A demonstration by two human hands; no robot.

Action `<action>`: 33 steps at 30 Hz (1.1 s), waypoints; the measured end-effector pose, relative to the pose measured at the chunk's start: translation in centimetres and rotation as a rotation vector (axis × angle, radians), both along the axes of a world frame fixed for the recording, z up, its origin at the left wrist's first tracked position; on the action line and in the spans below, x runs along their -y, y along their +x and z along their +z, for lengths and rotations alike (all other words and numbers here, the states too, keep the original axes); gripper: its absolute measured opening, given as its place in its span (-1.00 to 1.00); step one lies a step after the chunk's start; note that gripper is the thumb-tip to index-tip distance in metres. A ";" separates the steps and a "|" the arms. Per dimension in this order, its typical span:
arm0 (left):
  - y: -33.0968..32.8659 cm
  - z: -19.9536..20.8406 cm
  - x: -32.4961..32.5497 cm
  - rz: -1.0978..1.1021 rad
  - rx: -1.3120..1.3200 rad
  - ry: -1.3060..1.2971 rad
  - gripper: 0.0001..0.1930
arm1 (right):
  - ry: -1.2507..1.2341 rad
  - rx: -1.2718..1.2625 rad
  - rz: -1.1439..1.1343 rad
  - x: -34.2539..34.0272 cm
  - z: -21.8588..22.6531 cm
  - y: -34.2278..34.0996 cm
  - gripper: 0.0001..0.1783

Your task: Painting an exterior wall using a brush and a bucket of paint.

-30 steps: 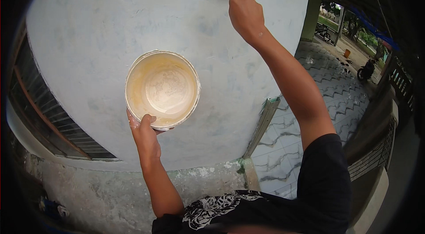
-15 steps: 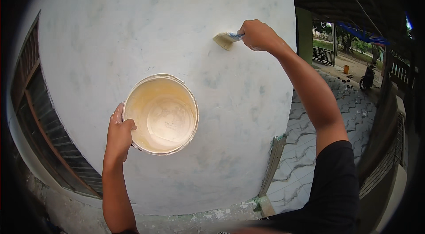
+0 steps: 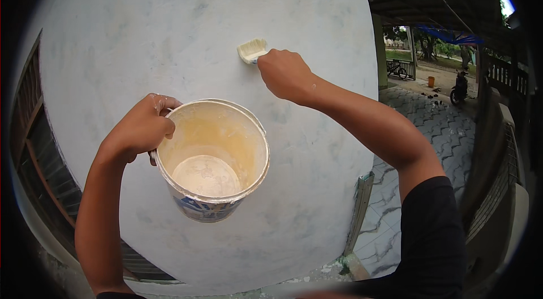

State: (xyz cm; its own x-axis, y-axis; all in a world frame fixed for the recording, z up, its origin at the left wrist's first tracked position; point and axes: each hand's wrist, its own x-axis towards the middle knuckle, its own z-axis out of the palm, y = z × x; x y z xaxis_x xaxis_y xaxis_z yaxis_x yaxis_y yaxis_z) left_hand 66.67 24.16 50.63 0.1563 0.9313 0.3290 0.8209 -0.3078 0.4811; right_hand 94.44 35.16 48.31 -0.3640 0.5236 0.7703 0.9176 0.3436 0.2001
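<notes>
My left hand (image 3: 141, 128) grips the left rim of a round paint bucket (image 3: 207, 208), its thumb hooked over the edge. The bucket is tilted so its mouth faces me; pale, cream-stained walls and a whitish bottom show inside, and blue marks its outside. My right hand (image 3: 287, 75) is closed round the handle of a paintbrush (image 3: 252, 50), most of the handle hidden by the fingers. Cream-coloured bristles stick out to the left, in front of the patchy white wall (image 3: 317, 146). Whether they touch it I cannot tell.
A dark slatted window or shutter (image 3: 54, 169) borders the wall at left. A narrow upright post (image 3: 358, 211) stands by the wall's lower right corner. Beyond it lies a tiled floor (image 3: 430, 129), with a motorbike (image 3: 459, 87) and an orange bucket (image 3: 431, 81) farther off.
My right hand has brought the brush left and slightly down, its bristles now turned upward. The bucket has shifted a little right and tipped, so its outer side shows below.
</notes>
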 end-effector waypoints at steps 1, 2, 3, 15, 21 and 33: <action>-0.1 0.4 -0.2 -0.013 0.000 -0.001 -0.40 | -0.151 0.055 0.009 1.4 -0.3 -0.2 -0.90; -0.1 0.8 -0.4 -0.014 -0.023 -0.005 -0.40 | -0.255 0.014 0.033 1.4 -0.3 -0.1 -0.86; -0.2 1.1 -0.7 -0.013 -0.047 -0.009 -0.41 | -0.254 0.007 0.023 1.2 0.4 0.3 -0.86; 0.2 2.9 -2.2 -0.064 -0.053 0.069 -0.40 | 0.242 -0.326 -0.365 -2.1 15.5 11.9 -0.74; 0.1 3.2 -1.7 -0.044 -0.056 0.087 -0.38 | 0.313 -0.037 -0.137 -3.7 5.9 2.3 -0.90; -3.2 5.1 -1.4 -0.076 -0.308 -0.008 -0.35 | -0.169 -0.121 0.145 -2.7 10.2 2.5 -0.86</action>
